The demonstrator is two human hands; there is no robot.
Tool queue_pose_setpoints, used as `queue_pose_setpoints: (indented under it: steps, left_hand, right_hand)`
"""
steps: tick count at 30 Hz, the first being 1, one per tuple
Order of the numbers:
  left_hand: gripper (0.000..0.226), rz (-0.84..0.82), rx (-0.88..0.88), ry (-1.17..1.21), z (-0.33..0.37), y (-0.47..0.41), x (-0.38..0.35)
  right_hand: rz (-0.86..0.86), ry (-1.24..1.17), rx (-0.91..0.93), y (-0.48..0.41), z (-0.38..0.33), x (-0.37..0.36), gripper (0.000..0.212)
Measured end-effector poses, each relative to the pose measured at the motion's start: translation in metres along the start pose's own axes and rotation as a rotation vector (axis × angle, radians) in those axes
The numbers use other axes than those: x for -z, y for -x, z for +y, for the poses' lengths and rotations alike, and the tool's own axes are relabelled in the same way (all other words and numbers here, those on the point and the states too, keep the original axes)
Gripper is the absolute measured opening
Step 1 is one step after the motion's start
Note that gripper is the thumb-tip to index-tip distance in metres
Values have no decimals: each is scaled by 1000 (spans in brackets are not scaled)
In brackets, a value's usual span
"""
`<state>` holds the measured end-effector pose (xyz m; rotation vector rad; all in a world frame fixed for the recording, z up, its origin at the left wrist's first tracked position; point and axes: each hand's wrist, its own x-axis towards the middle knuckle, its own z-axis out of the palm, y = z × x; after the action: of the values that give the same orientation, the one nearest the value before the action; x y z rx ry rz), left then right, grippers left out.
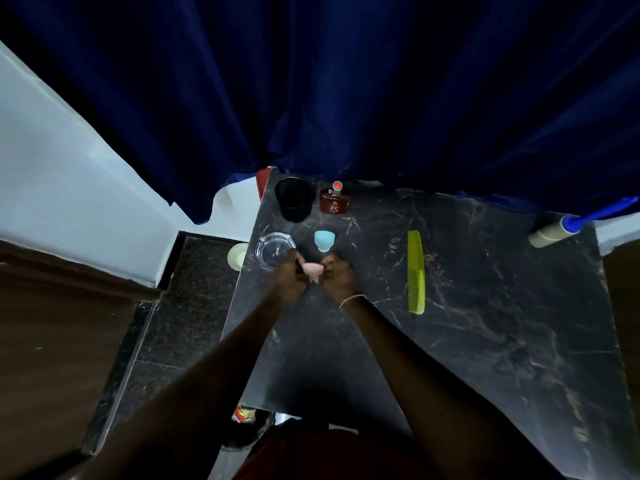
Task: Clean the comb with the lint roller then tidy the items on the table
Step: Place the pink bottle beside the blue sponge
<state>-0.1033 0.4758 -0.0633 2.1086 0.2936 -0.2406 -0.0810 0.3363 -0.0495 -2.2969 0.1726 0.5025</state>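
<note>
The green comb [416,271] lies flat and untouched on the dark marble desk [491,334]; the lint roller [555,231] rests well to the comb's right, at the far edge, its blue handle pointing off the corner. Both hands work to the comb's left, close together; the left hand [292,278] and the right hand [337,276] each pinch a side of a small pink piece [313,269]; whether it is lifted or resting I cannot tell. Farther left of the comb stand a pale blue cup [324,240], a glass ashtray [275,250], a black cup [294,199] and a perfume bottle [335,199]. The comb looks thin, light and stiff, likely to skate on the polished stone; best taken by the spine at one end, leaving the teeth free; the roller by its handle only, since the sheet is probably sticky.
</note>
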Motion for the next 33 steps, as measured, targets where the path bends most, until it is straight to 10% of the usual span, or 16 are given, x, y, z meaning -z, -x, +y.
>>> queue_pose_setpoints:
  steps: [33]
  left_hand:
    - [45, -63, 176, 67, -27, 14, -6]
  right_hand:
    - [-107, -212, -67, -2, 33, -4, 59]
